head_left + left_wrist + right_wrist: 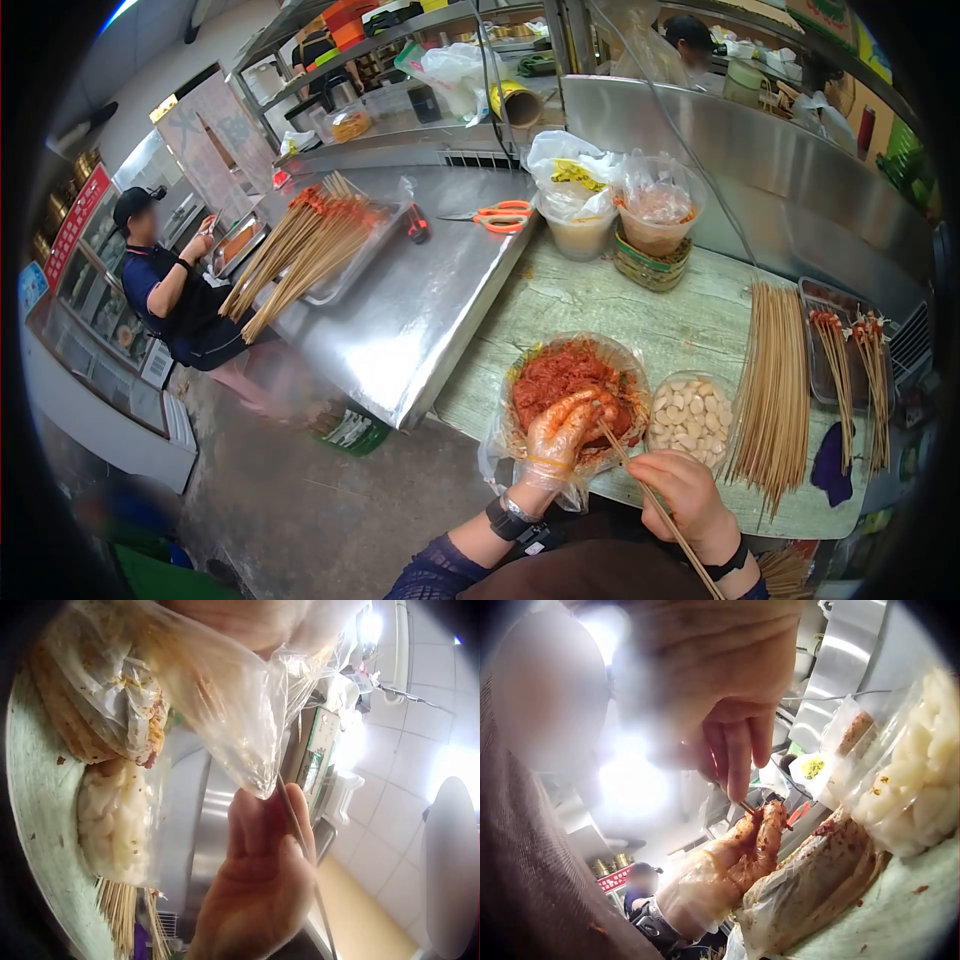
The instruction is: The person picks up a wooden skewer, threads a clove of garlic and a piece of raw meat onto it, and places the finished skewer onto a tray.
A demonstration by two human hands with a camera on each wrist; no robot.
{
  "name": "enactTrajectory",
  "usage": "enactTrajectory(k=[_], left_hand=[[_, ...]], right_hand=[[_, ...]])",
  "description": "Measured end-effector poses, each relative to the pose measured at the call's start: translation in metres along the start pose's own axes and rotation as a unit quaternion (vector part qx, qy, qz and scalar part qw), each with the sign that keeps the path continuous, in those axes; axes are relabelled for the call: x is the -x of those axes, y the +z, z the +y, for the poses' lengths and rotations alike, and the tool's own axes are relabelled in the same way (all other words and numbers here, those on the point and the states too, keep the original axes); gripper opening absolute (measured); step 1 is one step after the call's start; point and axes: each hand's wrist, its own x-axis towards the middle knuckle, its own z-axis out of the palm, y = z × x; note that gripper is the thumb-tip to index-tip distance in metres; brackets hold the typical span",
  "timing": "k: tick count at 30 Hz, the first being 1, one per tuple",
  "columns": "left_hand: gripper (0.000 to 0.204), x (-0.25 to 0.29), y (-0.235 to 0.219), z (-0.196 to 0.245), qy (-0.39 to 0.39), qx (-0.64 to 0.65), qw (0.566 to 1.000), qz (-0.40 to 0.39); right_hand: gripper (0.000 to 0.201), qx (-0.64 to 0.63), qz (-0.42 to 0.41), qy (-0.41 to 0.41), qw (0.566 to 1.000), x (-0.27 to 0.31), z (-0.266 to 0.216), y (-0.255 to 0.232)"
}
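My left hand [562, 432], in a sauce-smeared plastic glove, hovers over the bag-lined bowl of red marinated meat [560, 375] and pinches meat at the tip of a bamboo skewer [655, 500]. My bare right hand [682, 492] grips that skewer lower down, near the table's front edge. In the right wrist view the gloved fingers [759, 832] meet the skewer tip [747, 806] below my right fingers [739, 754]. The left wrist view shows the loose glove [225, 697] above my right hand [262, 889] and the skewer [296, 825]. A bowl of white pieces [692, 415] sits right of the meat.
A pile of bare skewers [775, 390] and a tray of loaded skewers [850, 365] lie to the right. Bagged tubs [655, 215] stand at the back of the table [600, 300]. Orange scissors [500, 216] and a skewer tray [310, 245] sit on the steel counter. A person [175, 295] stands far left.
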Motion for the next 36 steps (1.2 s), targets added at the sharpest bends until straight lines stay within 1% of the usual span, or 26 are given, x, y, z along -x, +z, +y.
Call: enactTrajectory(k=[5,8,11,14,17,20,21,23,25,26,27,28,29,30,31,33,34,35,36], left_hand=[[0.026,0.001,-0.001,-0.001,0.011,-0.016,1.000,-0.001],[0.028,-0.001,-0.006,-0.004,0.001,-0.035,0.999,-0.005],[0.028,0.000,-0.003,-0.004,0.012,-0.033,0.999,0.001],[0.027,0.001,0.002,0.000,0.011,-0.026,1.000,0.012],[0.025,0.001,-0.002,-0.002,0.007,-0.069,0.997,-0.014],[0.027,0.006,-0.002,-0.011,-0.016,-0.097,0.995,-0.028],[0.027,0.005,-0.001,-0.009,-0.015,-0.085,0.996,-0.034],[0.026,0.004,0.003,-0.005,0.025,-0.047,0.999,-0.004],[0.027,0.001,0.004,-0.002,0.076,-0.033,0.996,0.034],[0.027,-0.002,-0.007,-0.008,0.111,-0.079,0.990,0.047],[0.027,-0.001,-0.005,-0.004,0.129,-0.126,0.982,0.049],[0.027,-0.001,-0.003,0.001,0.148,-0.173,0.972,0.053],[0.027,-0.005,-0.008,-0.001,0.123,-0.150,0.980,0.045],[0.033,-0.010,-0.014,-0.004,0.137,-0.179,0.974,0.009],[0.042,-0.002,0.024,0.014,0.121,-0.107,0.987,0.016],[0.054,-0.008,-0.002,0.012,0.143,-0.180,0.973,-0.001],[0.053,-0.009,-0.003,0.013,0.163,-0.160,0.974,0.012],[0.052,-0.012,-0.011,0.012,0.170,-0.182,0.969,0.006],[0.050,-0.016,-0.016,0.008,0.186,-0.211,0.960,0.006]], right_hand=[[0.030,0.006,0.021,-0.032,0.999,0.003,0.008,0.007],[0.026,-0.013,0.031,-0.007,0.999,0.003,0.007,0.007],[0.029,-0.024,0.005,-0.003,1.000,-0.002,0.002,0.000],[0.035,-0.026,0.006,0.029,0.999,0.002,0.001,0.006],[0.041,-0.004,0.007,0.035,0.999,0.001,-0.001,0.010],[0.039,0.020,0.033,0.049,0.998,-0.002,0.003,0.021],[0.038,0.009,0.021,0.056,0.998,-0.001,0.002,0.021],[0.035,-0.014,-0.004,0.073,0.997,0.000,0.000,0.020],[0.028,-0.115,-0.001,0.076,0.990,0.003,-0.002,0.015],[0.024,-0.157,0.006,0.089,0.984,0.011,-0.004,0.009],[0.012,-0.121,0.054,0.074,0.988,0.014,-0.002,0.003],[0.012,-0.187,0.096,0.130,0.969,0.027,0.006,0.002],[0.016,-0.212,0.109,0.198,0.951,0.029,0.005,-0.011],[0.017,-0.294,0.145,0.282,0.902,0.036,0.008,-0.015],[0.022,-0.376,0.200,0.314,0.849,0.041,0.011,-0.021],[0.026,-0.440,0.319,0.298,0.785,0.054,0.030,-0.034],[0.028,-0.423,0.384,0.303,0.762,0.059,0.038,-0.048],[0.030,-0.413,0.441,0.303,0.737,0.063,0.049,-0.061],[0.031,-0.396,0.477,0.279,0.733,0.072,0.076,-0.074]])
